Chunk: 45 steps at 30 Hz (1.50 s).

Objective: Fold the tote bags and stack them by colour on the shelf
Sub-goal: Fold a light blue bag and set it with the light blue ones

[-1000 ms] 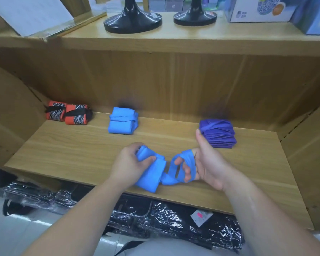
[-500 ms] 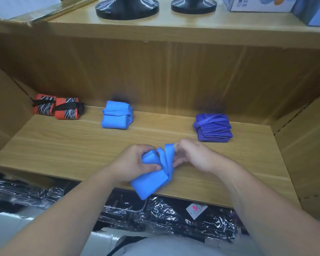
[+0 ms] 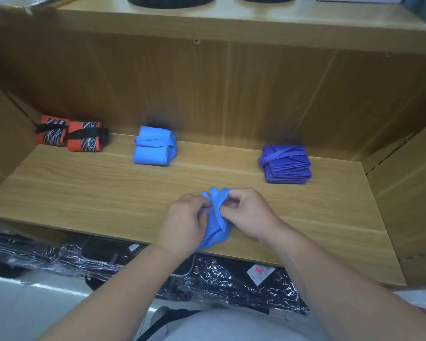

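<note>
Wrapping strap (image 3: 215,193) round folded light-blue tote bag (image 3: 214,236), held at front edge of shelf (image 3: 96,193). Left hand (image 3: 185,222) grip closed on bundle; right hand (image 3: 250,212) grip pinching strap. Risk: strap slips from pinch, bundle unrolls or drops off edge. Likely destination: folded light-blue bag (image 3: 155,150) at rear.

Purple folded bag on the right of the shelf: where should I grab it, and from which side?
Pinch the purple folded bag through its whole thickness at the near edge, coming from the front. Its layered folds face forward and could fan out if only the top is taken. The strap only crosses the top, and the back panel stands close behind.
</note>
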{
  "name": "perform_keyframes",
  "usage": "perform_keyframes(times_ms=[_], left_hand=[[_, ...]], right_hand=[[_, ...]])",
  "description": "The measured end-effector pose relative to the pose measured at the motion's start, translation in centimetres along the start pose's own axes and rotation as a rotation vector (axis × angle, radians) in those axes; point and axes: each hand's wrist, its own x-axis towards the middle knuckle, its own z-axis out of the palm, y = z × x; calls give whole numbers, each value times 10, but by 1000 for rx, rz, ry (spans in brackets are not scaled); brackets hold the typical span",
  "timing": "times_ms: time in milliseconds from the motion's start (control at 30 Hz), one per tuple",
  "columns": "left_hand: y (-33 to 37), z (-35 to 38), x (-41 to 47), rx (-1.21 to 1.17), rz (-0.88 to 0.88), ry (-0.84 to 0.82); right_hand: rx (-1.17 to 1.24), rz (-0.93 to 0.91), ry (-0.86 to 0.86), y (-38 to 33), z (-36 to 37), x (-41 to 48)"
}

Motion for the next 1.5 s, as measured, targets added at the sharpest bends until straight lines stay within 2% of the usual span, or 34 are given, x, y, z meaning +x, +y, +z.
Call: perform_keyframes(times_ms=[133, 167, 300, 400, 433, 500, 567, 633, 733, 800, 1033, 1167, 1367, 1500], left_hand=[[16, -5, -2, -417, -277, -154], [18, -4, -2, -457, -317, -167], [24, 0, 0, -384, -361, -123], [22, -4, 2, -448, -429, -120], [21, -6, 3, -481, -449, -127], [22, -10, 4, -518, -475, -137], [25, -13, 2, -530, -476, -151], [28, -17, 1, -554, -479, -177], [27, -21, -1, -660, -517, -249], [28, -25, -1, -698, -541, -273], [24, -31, 1, -808, -571, -180], [23, -28, -2, -820, -586, -140], [20, -25, -1, -852, -565, -148], [21, -27, 0, -896, -566, -147]], right_hand=[[-130, -60, 9, -7, 3, -6], [-184, -95, -1, -7, 4, -7], [-356, -245, -86, -8, 3, -12], [-237, -265, -169, 1, -5, -20], [-121, -206, -141, 6, -6, -23], [59, -73, 47, 14, -2, -26], [52, -14, 284, 21, 5, -29], [65, 37, 367, 23, 8, -29], [145, 83, 191, 20, 1, -25], [110, 63, 63, 18, -2, -20], [178, 181, -76, 12, -12, -10], [237, 217, -65, 6, -13, -11], [431, 252, 78, 8, -1, -15], [394, 223, 13, 3, 0, -14]])
